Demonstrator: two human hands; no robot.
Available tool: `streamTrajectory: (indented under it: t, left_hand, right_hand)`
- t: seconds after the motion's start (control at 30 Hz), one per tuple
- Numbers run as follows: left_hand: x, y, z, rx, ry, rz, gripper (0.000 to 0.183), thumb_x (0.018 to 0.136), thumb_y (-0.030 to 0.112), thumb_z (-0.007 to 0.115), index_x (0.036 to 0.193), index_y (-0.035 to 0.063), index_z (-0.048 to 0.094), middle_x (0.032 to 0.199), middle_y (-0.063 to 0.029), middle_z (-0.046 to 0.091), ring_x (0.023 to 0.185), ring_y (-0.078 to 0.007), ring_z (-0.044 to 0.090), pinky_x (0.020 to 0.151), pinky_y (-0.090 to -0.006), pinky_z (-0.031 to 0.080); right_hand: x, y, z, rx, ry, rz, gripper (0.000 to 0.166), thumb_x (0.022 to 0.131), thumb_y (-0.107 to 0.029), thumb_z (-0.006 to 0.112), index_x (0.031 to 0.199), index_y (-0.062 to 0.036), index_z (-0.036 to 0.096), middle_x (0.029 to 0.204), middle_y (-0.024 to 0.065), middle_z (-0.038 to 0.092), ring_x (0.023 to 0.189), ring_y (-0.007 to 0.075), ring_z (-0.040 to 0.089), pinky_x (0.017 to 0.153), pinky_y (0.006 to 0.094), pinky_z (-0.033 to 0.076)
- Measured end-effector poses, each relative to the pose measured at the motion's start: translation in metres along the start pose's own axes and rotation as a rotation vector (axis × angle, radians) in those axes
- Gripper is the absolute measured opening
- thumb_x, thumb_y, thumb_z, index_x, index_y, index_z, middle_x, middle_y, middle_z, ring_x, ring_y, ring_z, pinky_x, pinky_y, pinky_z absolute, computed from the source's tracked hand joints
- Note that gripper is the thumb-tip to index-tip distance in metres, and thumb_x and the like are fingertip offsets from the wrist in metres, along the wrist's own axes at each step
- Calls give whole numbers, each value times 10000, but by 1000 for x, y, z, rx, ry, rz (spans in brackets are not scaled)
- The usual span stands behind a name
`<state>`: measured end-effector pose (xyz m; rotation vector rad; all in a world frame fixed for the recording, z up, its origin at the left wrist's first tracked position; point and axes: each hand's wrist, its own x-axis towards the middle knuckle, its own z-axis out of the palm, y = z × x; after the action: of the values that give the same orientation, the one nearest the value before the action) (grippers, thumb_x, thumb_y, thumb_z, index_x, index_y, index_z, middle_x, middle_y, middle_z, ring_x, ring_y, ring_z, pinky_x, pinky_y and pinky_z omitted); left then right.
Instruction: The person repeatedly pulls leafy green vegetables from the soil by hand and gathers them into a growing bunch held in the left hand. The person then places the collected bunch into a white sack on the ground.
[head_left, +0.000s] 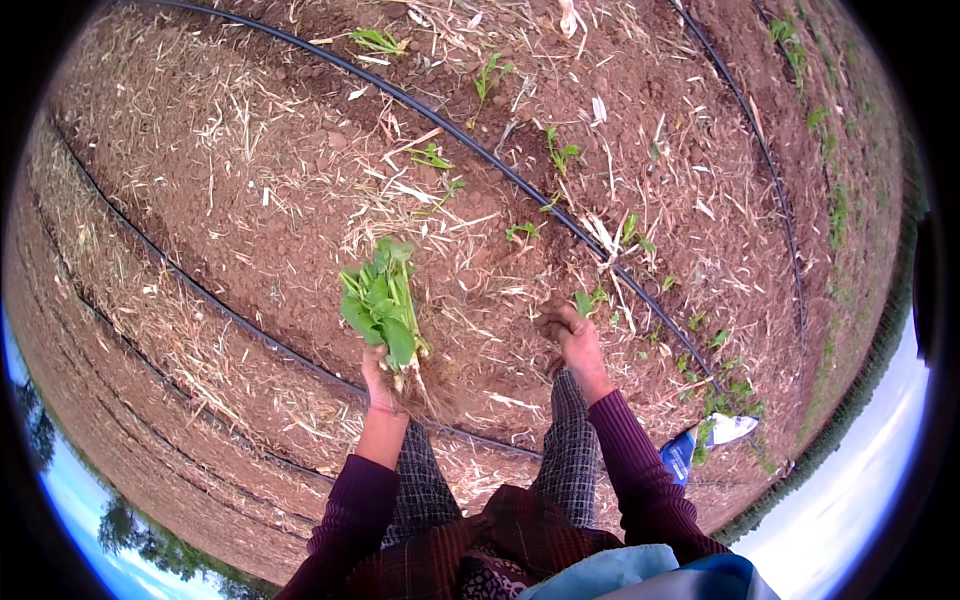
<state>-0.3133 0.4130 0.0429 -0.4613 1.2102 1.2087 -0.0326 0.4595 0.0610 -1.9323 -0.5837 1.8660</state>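
Observation:
A bunch of green leafy seedlings (386, 304) with pale stems and thin brown roots is held in my left hand (377, 375), above the soil. The leaves point away from me, while the roots hang towards my legs. To the right, my right hand (574, 337) has its fingers curled low over the ground. A small green plant (589, 300) shows just beyond its thumb; whether the fingers touch or hold anything is hidden.
A black drip irrigation line (480, 150) crosses diagonally beyond my hands, with small plants (559, 152) along it. More black lines (217, 304) run across the straw-strewn brown soil (300, 187). A blue and white bag (679, 454) lies at the right, beside leafy greens (739, 394).

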Motion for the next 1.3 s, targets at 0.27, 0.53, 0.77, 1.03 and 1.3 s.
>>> streamTrajectory:
  t: [0.27,0.53,0.77,1.03,1.3]
  left_hand:
    - [-135,159,90,82,-133,-84,472,693,269,594,1089,36,489,914,-80,597,767,-226,592,681,-349,513]
    - [-179,275,92,71,-224,83,383,723,273,578,1023,40,533,885,-74,610,763,-215,586,688,-333,500]
    - [-177,307,83,195,-64,238,398,722,280,577,1051,63,519,896,-65,605,763,-211,584,675,-337,495]
    - [-207,315,115,175,-102,227,393,722,269,584,1049,61,516,895,-56,604,765,-211,584,685,-333,499]
    - [-210,319,133,204,-110,278,356,720,244,599,1029,84,523,879,-34,605,711,-174,591,600,-299,506]
  right_hand:
    - [-194,-73,-39,-426,422,-23,167,845,-51,502,983,-24,594,694,32,568,576,78,513,519,212,411]
    - [-328,-15,-74,-115,664,74,136,822,-19,524,951,21,511,630,35,523,470,89,481,388,220,353]
    - [-330,18,-48,10,589,183,199,794,11,534,989,38,501,649,53,538,485,112,509,396,224,374]
    - [-279,-7,-33,-1,517,61,191,812,-25,523,997,23,513,649,56,538,496,124,511,407,236,368]
    - [-273,-30,-14,51,435,124,202,817,-17,509,1013,30,510,641,61,532,503,119,499,421,234,368]
